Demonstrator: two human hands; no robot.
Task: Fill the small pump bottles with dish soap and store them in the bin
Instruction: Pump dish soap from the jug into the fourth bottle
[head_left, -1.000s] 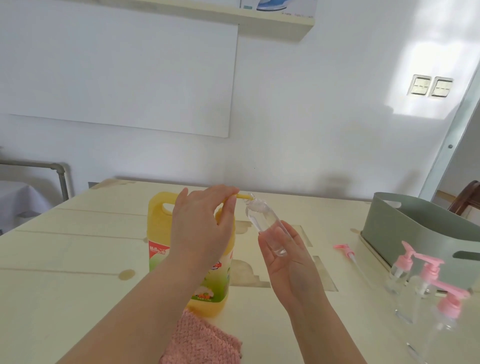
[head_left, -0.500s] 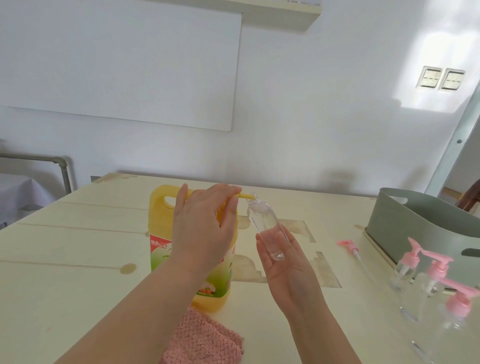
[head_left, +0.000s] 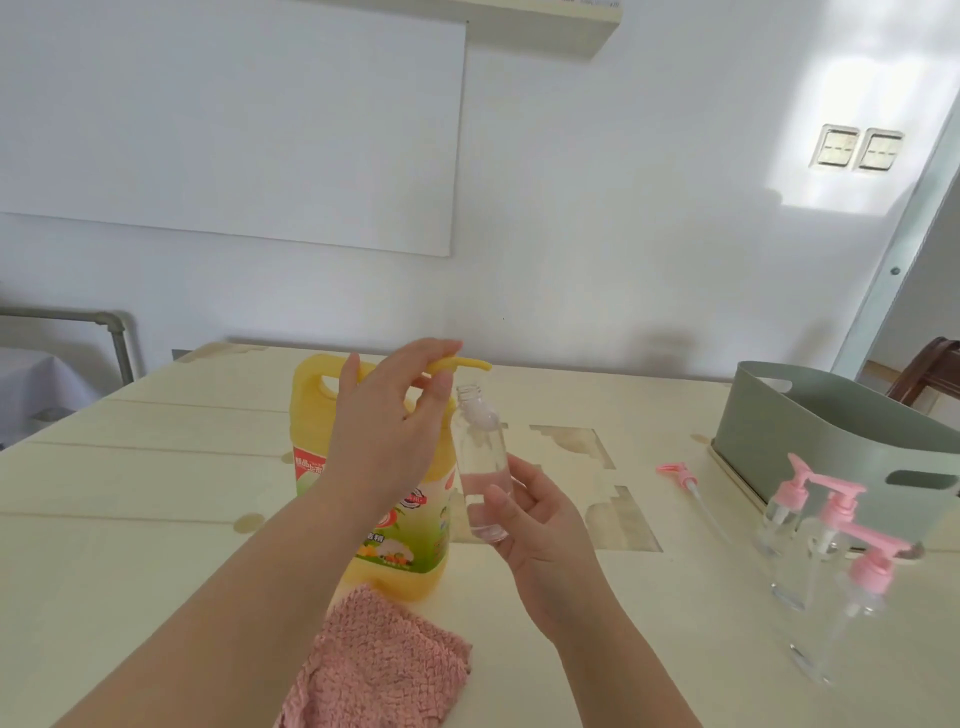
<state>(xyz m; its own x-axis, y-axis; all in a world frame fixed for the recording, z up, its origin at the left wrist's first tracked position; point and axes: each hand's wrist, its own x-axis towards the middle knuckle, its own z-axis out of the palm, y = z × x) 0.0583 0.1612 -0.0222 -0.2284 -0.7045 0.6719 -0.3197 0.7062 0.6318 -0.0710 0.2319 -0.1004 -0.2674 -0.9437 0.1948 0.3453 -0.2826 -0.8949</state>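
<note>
A big yellow dish soap jug stands mid-table with a yellow pump spout on top. My left hand rests on the pump head, fingers over it and thumb below. My right hand grips a small clear bottle without its cap, held upright with its open neck just under the spout. A little clear liquid sits in the bottle. Its pink pump cap with tube lies on the table to the right. The grey-green bin stands at the far right.
Three clear bottles with pink pumps stand in front of the bin near the right edge. A pink knitted cloth lies near the front of the table, below the jug. A brown chair shows behind the bin.
The small bottle went from tilted against the spout to upright and slightly lower under it. My left hand stays on the pump head, and the pump has risen a little.
</note>
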